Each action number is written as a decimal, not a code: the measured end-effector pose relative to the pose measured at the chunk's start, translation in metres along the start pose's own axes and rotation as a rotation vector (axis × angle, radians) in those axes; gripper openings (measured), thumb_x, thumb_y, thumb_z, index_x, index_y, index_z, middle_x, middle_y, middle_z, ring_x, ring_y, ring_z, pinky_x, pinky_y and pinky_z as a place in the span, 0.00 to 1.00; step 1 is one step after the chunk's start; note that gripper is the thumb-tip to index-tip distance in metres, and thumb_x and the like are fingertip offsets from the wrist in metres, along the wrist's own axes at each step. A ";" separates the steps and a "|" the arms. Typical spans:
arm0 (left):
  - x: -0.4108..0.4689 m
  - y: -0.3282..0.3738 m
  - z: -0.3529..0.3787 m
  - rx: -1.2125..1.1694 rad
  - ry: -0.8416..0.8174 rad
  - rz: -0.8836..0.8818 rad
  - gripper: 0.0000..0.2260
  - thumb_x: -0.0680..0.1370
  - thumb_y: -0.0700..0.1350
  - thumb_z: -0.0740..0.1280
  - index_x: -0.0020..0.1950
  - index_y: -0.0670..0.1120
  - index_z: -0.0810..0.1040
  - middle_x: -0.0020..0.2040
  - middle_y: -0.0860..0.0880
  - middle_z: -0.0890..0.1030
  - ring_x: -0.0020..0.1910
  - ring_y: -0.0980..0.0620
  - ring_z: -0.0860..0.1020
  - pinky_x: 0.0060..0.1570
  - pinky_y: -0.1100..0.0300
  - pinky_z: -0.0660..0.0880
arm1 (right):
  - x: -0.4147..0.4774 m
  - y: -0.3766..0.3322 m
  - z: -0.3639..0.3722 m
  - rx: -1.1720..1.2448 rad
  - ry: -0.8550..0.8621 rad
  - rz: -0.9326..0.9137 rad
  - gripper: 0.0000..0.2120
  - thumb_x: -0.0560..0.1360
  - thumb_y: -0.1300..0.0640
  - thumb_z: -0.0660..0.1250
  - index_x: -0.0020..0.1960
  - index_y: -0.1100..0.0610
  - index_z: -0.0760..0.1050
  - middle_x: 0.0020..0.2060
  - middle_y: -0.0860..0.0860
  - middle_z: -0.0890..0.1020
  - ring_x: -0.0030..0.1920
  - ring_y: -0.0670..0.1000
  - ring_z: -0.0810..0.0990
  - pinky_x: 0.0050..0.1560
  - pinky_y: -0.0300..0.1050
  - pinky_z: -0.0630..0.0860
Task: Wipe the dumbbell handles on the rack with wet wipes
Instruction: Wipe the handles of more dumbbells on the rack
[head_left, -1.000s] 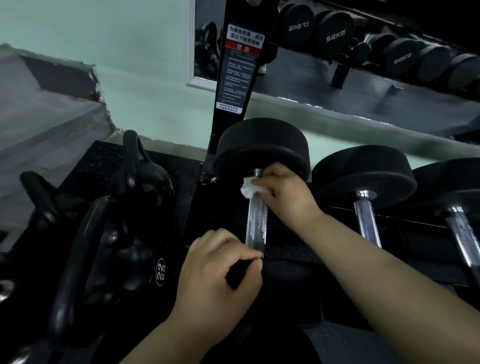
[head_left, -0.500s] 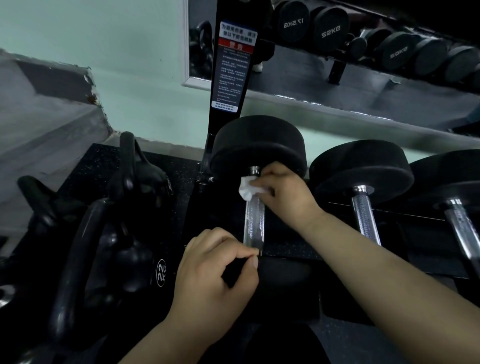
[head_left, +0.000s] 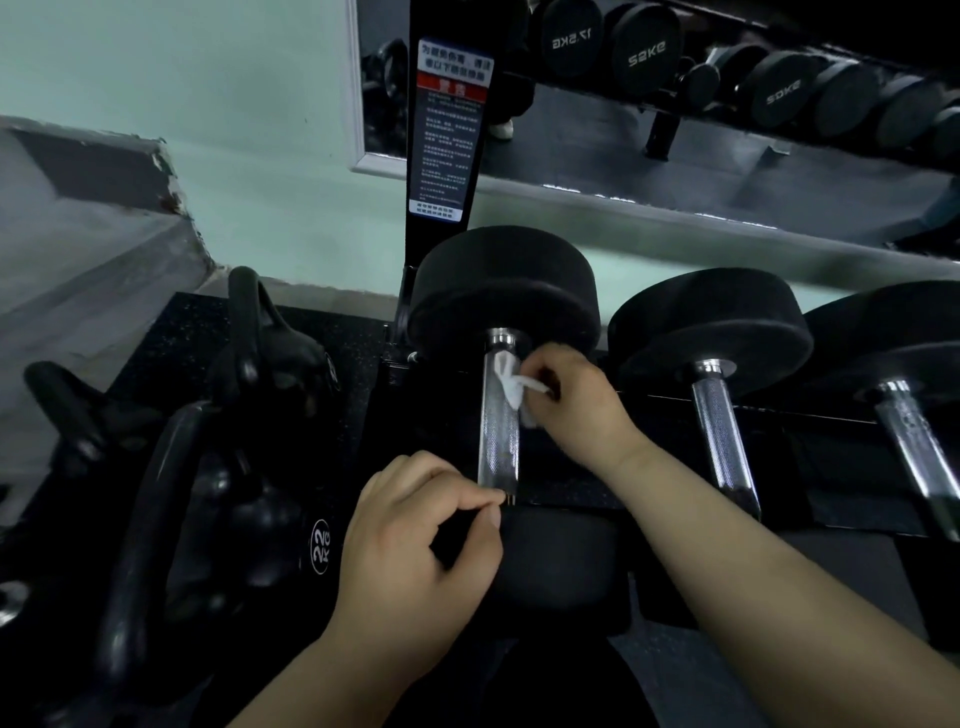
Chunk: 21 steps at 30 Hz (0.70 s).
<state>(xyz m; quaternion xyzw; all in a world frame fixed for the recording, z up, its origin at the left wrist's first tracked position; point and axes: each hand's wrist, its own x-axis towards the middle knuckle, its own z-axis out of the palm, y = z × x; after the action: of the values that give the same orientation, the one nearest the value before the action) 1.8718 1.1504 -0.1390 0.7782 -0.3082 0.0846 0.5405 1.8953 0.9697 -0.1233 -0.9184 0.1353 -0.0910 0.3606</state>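
A black dumbbell lies on the rack with its knurled chrome handle (head_left: 500, 441) pointing toward me. My right hand (head_left: 576, 397) pinches a crumpled white wet wipe (head_left: 511, 387) against the handle's upper right side, just below the far head (head_left: 504, 291). My left hand (head_left: 415, 535) curls round the near head (head_left: 556, 561) at its top left edge, thumb close to the handle's lower end. Two more dumbbell handles (head_left: 722, 431) (head_left: 917, 452) lie to the right.
Black kettlebells (head_left: 270, 374), one marked 22 KG, stand on the floor mat to the left. The rack's black upright with a printed notice (head_left: 449, 124) rises behind the dumbbell. A wall mirror (head_left: 727, 130) behind reflects more dumbbells.
My right hand slid the wipe from the handle's top collar down and to the right side, baring the collar. The left hand stayed on the near head.
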 end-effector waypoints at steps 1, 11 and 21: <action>0.000 0.000 0.000 0.000 -0.002 0.001 0.05 0.69 0.49 0.62 0.43 0.53 0.75 0.38 0.61 0.72 0.39 0.63 0.72 0.41 0.66 0.69 | -0.006 0.002 0.000 0.018 -0.060 0.011 0.09 0.71 0.70 0.61 0.40 0.56 0.72 0.36 0.49 0.72 0.34 0.44 0.69 0.34 0.26 0.67; -0.001 0.000 0.001 -0.010 -0.002 -0.014 0.06 0.69 0.49 0.61 0.43 0.53 0.75 0.39 0.59 0.73 0.39 0.62 0.72 0.40 0.63 0.69 | 0.004 -0.002 0.001 0.163 -0.006 0.125 0.18 0.72 0.71 0.58 0.32 0.49 0.65 0.29 0.46 0.70 0.28 0.40 0.70 0.29 0.26 0.65; -0.002 -0.001 0.000 -0.008 -0.026 -0.019 0.06 0.69 0.50 0.61 0.43 0.54 0.75 0.40 0.63 0.73 0.40 0.63 0.72 0.42 0.65 0.68 | -0.015 -0.002 -0.005 0.081 -0.201 0.137 0.17 0.71 0.70 0.62 0.30 0.51 0.66 0.29 0.46 0.71 0.29 0.40 0.69 0.29 0.27 0.65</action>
<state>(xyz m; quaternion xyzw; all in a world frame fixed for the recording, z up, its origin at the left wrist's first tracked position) 1.8710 1.1512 -0.1402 0.7801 -0.3083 0.0680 0.5402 1.8799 0.9726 -0.1189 -0.8962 0.1570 0.0210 0.4144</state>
